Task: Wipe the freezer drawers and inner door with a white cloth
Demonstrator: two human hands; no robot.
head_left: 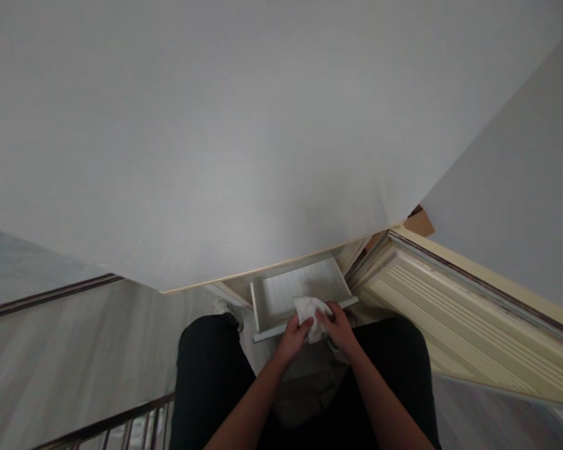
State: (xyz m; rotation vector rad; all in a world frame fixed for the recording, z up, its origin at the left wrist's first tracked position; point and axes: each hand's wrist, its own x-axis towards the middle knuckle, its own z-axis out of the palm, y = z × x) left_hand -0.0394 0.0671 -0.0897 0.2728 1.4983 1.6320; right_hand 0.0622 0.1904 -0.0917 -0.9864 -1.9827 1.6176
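Both hands meet over the front edge of a pulled-out white drawer (281,290) low in a white fridge. My left hand (294,335) and my right hand (338,325) each grip a crumpled white cloth (310,312) between them. The cloth hangs just above the drawer's front rim. The drawer's ribbed floor shows nothing inside. My black-trousered knees frame the hands at the bottom of the view.
The fridge's flat white top or side (244,137) fills most of the view. Its cream door (468,312) stands swung open to the right, ribbed inner face up. A metal rack (117,428) lies at lower left on grey wood flooring (51,350). Cardboard (419,222) peeks behind.
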